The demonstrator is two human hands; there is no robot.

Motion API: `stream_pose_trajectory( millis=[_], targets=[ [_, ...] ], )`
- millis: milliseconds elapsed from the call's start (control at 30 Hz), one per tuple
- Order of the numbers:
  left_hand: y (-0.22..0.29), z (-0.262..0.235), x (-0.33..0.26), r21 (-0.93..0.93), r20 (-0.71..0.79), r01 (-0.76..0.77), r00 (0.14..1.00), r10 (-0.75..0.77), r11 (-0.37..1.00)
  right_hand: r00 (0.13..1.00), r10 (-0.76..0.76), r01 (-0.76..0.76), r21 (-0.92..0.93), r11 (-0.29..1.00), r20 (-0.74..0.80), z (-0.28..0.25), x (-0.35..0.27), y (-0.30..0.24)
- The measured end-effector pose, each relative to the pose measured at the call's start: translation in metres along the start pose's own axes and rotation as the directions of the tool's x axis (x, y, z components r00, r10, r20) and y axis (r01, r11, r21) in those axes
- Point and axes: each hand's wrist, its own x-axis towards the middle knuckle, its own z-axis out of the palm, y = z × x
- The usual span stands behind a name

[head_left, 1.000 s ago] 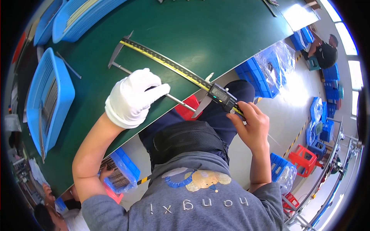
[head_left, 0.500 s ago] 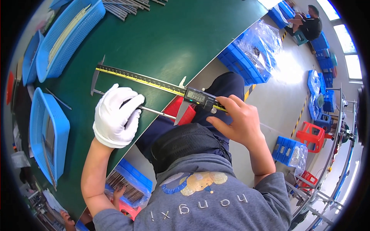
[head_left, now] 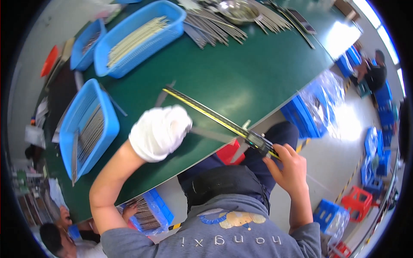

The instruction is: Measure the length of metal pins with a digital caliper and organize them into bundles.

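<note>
Now, left hand: the gloved left hand is curled over a thin metal rod, fingers closed on its near end, resting on the counter.
Right hand: the bare right hand pinches the caliper at its slider, thumb up by the display, out past the counter edge.
Caliper: long and yellow-scaled, it runs slantwise from the counter's middle down to the right hand; its fixed jaw end lies just beyond the glove.
Rod: it sits between the caliper jaws, under the beam, reaching from the glove toward the slider.
Trays: one blue tray of rods just left of the glove, two more at the far side.
Far counter: loose rods and a steel bowl.
Below: lap, blue crates on the floor.
</note>
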Motion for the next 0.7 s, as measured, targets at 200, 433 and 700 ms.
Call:
stream_pose_trajectory(
  millis=[200,433,700],
  targets=[
    [-0.116,-0.032,0.047,0.300,-0.487,0.221,0.872,-0.050,0.928,1.000,-0.024,0.025,0.036,0.999,-0.020,0.003,0.001,-0.002],
    [-0.204,-0.002,0.043,0.019,-0.173,0.653,0.748,-0.641,0.757,0.997,-0.058,0.056,0.045,0.997,0.048,0.006,0.003,0.000],
    [-0.134,-0.099,-0.050,0.449,-0.085,0.873,0.255,-0.963,0.191,0.995,-0.102,0.102,0.025,0.994,-0.021,0.008,0.006,0.014]
  ],
)
